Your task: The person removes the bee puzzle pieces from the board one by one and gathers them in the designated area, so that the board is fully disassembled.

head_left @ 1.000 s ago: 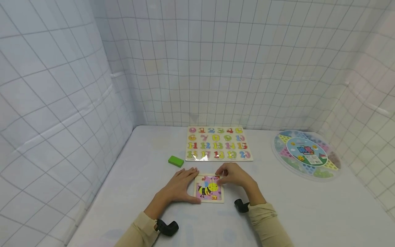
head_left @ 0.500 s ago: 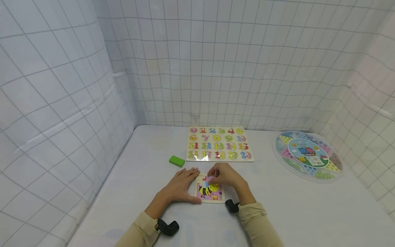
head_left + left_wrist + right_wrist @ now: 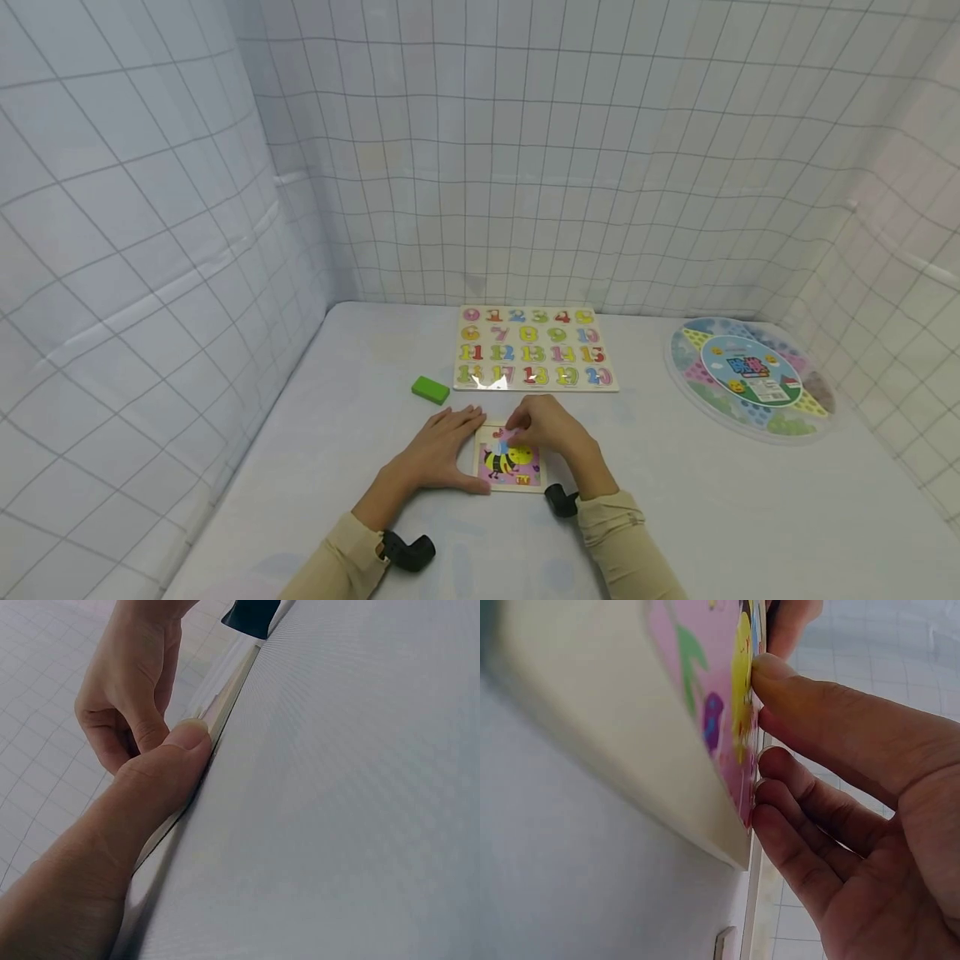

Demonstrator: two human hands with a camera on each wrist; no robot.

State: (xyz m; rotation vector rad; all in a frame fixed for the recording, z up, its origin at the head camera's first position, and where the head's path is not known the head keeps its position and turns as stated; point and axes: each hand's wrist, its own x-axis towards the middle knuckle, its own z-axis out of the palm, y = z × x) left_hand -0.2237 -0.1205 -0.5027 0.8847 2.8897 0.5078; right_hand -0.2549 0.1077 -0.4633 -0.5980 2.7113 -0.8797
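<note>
A small square wooden puzzle (image 3: 499, 463) with a bee picture and pale frame lies on the table near the front. My left hand (image 3: 435, 454) spreads round its left side, fingers at the upper left corner and thumb at the lower left. In the left wrist view the left thumb (image 3: 169, 765) rests on the frame's edge. My right hand (image 3: 553, 427) is over the puzzle's upper right part. Its thumb (image 3: 802, 694) and bent fingers touch the picture's surface in the right wrist view. No loose piece shows between them; part of the picture is hidden.
Behind the puzzle lies a number board (image 3: 536, 348) with coloured numerals. A green block (image 3: 431, 390) is left of it. At the back right sits a round, clear-edged game board (image 3: 750, 379). Grid-patterned cloth walls (image 3: 487, 167) enclose the table (image 3: 750, 517).
My right hand has shifted left across the top of the puzzle, then stayed nearly still. The left hand has kept its place at the frame.
</note>
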